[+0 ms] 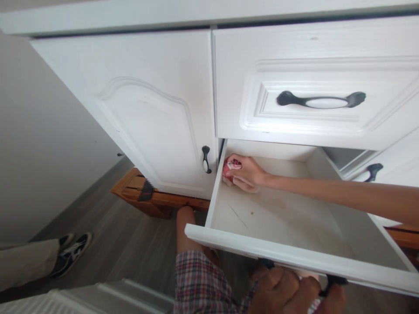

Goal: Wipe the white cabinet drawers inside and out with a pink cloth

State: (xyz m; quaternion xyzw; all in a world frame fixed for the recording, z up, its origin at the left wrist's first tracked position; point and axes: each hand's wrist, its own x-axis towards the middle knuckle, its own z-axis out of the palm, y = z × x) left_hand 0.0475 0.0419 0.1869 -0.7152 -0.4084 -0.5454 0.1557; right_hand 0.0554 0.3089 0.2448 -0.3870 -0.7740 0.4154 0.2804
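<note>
My right hand (pixel 245 174) reaches in from the right, inside the open drawer (pixel 262 246). Its fingers are closed around a crumpled red-and-white cloth (pixel 231 168), which touches the drawer's left side wall near the back. Faint stains, a thin dark line and a small dark spot mark the pale drawer bottom. At the lower edge of the view, my left hand (pixel 288 290) grips the black-and-white drawer handle (pixel 332 281) on the drawer's front. A small red-and-white patterned bit shows below its fingers; what it is I cannot tell.
Above the drawer is a shut drawer front (pixel 294 56); a cabinet door (pixel 147 131) stands on the left. Wooden furniture (pixel 163 203) sits low underneath. Another person's shoe (pixel 72 255) is on the floor at left. A white slatted object (pixel 98 298) lies at bottom left.
</note>
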